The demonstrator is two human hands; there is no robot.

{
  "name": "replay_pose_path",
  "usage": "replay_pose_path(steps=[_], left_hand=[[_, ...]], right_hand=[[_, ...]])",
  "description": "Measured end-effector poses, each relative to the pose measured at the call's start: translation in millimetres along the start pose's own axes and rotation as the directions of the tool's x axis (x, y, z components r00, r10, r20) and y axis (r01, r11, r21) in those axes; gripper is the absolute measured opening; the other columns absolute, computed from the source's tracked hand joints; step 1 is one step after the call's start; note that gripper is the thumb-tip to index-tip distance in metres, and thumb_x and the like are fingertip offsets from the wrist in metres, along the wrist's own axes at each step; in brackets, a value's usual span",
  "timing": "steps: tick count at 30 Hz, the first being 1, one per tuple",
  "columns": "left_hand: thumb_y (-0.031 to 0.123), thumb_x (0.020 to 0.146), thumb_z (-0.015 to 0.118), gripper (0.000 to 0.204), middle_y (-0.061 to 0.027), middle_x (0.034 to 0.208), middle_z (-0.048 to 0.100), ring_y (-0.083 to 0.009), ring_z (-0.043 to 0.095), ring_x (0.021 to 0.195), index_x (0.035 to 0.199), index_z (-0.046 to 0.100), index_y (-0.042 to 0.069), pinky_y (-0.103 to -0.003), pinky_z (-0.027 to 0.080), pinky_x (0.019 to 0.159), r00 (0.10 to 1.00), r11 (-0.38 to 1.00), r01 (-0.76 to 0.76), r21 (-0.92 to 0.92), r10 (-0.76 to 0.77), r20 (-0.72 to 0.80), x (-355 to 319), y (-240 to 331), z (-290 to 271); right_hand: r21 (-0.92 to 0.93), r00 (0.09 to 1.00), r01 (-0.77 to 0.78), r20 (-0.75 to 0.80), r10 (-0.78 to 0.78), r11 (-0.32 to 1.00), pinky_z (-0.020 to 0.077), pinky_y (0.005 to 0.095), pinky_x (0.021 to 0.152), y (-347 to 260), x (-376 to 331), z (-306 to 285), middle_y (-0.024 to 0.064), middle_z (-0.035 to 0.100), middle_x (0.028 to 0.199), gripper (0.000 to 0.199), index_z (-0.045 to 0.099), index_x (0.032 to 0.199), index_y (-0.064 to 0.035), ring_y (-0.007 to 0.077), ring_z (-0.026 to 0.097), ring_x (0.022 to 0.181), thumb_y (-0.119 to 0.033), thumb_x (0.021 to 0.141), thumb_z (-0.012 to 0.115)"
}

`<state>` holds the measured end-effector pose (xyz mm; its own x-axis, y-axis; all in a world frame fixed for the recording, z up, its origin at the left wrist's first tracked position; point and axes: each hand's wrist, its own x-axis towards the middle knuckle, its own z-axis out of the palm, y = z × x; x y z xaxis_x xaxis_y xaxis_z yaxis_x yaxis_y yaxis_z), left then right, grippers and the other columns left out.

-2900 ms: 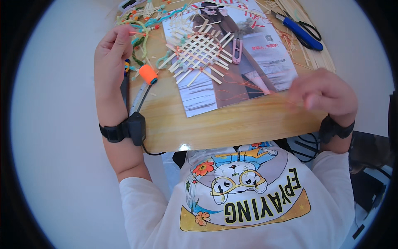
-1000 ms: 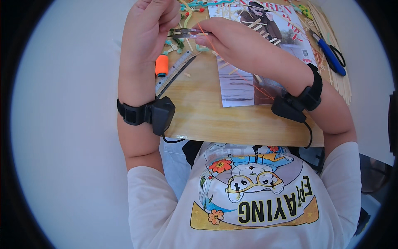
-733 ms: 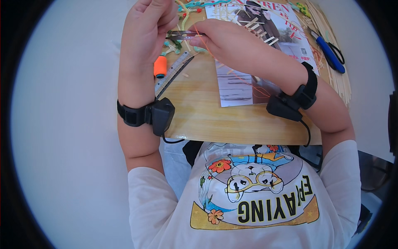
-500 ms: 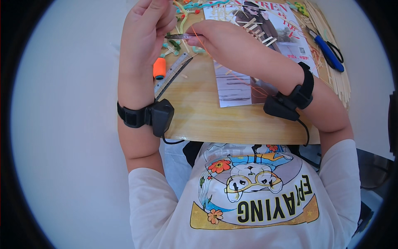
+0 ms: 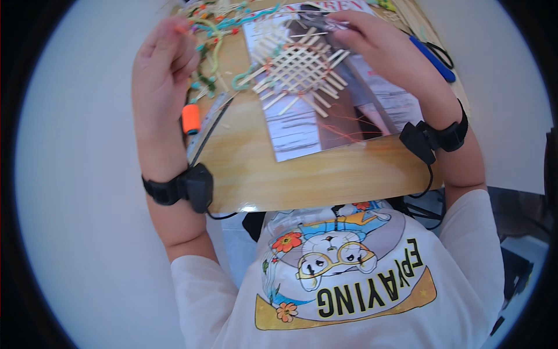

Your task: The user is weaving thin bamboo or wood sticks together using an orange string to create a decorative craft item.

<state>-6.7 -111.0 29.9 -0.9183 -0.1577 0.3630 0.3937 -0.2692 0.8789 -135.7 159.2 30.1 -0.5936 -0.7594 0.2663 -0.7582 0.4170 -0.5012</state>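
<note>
My left hand (image 5: 165, 67) is raised over the table's left edge, fingers curled in a pinch. A wisp of orange thread (image 5: 181, 27) shows at its fingertips, blurred. Over the top of the magazine (image 5: 293, 142), my right hand (image 5: 375, 46) is closed on a slim silvery metal tool (image 5: 337, 23); motion blur hides its exact kind. Between the hands lies a woven lattice of thin wooden sticks (image 5: 299, 68), with orange and pale-green ties around it. It rests on the magazine, touched by neither hand. Loose orange thread (image 5: 343, 129) trails below the lattice.
An orange thread spool (image 5: 190, 119) stands beside a ruler (image 5: 207, 125) and a dark slim strip (image 5: 216, 128). Coloured cords and small stick pieces (image 5: 218, 26) clutter the far left. Blue-handled pliers (image 5: 433, 58) lie at the right by long wooden sticks (image 5: 415, 17).
My hands have drawn apart: the right has moved right with the metal tool, the left slightly left and down. The stick lattice, largely hidden before, now shows. The view has shifted somewhat.
</note>
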Motion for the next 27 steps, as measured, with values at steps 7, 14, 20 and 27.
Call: replay_pose_path(steps=[7, 14, 20, 27], left_hand=[[0.028, 0.095, 0.045, 0.025, 0.0073, 0.061, 0.023, -0.0034, 0.019, 0.052, 0.083, 0.051, 0.007, -0.021, 0.018, 0.047, 0.997, 0.988, 0.077, 0.135, -0.073, -0.034, 0.6, -7.8, 17.8], [0.026, 0.095, 0.046, 0.024, 0.0080, 0.058, 0.024, -0.0033, 0.020, 0.051, 0.088, 0.053, 0.004, -0.021, 0.017, 0.047, 0.991, 0.969, 0.135, 0.208, -0.131, -0.036, 11.3, -17.7, 51.5], [0.019, 0.093, 0.049, 0.021, 0.0070, 0.059, 0.027, -0.0035, 0.023, 0.051, 0.098, 0.056, 0.000, -0.021, 0.021, 0.048, 0.996, 0.940, 0.080, 0.333, -0.085, 0.000, 44.4, 0.1, 88.9], [0.032, 0.091, 0.053, 0.030, 0.0073, 0.057, 0.041, -0.0021, 0.031, 0.048, 0.090, 0.062, 0.004, -0.018, 0.025, 0.045, 0.946, 0.932, 0.323, 0.166, -0.314, -0.078, 45.0, 18.5, 131.1]], right_hand=[[-0.227, 0.978, -0.207, -0.018, 0.208, 0.952, 0.0413, 0.0348, 0.087, 109.3, -25.9, -13.3, 0.0198, 0.055, 0.112, 0.035, 0.047, 0.124, -0.0019, 0.0307, 0.053, 0.103, -0.016, 0.091, 0.047], [-0.303, 0.978, -0.204, -0.029, 0.204, 0.931, 0.0427, 0.0385, 0.087, 110.8, -26.0, -18.0, 0.0228, 0.055, 0.109, 0.035, 0.052, 0.118, -0.0007, 0.0341, 0.054, 0.101, -0.011, 0.084, 0.053], [0.619, 0.852, 0.190, -0.489, 0.185, 0.762, 0.0458, 0.0277, 0.081, -49.2, -80.0, -86.7, 0.0104, 0.062, 0.097, 0.020, 0.062, 0.098, -0.0004, 0.0178, 0.059, 0.090, -0.008, 0.080, 0.058], [0.851, 0.200, 0.487, -0.328, -0.923, -0.197, 0.0387, 0.0262, 0.058, -114.2, -149.8, -103.6, 0.0006, 0.057, 0.072, 0.011, 0.059, 0.081, -0.0105, 0.0123, 0.051, 0.064, -0.016, 0.084, 0.049]])
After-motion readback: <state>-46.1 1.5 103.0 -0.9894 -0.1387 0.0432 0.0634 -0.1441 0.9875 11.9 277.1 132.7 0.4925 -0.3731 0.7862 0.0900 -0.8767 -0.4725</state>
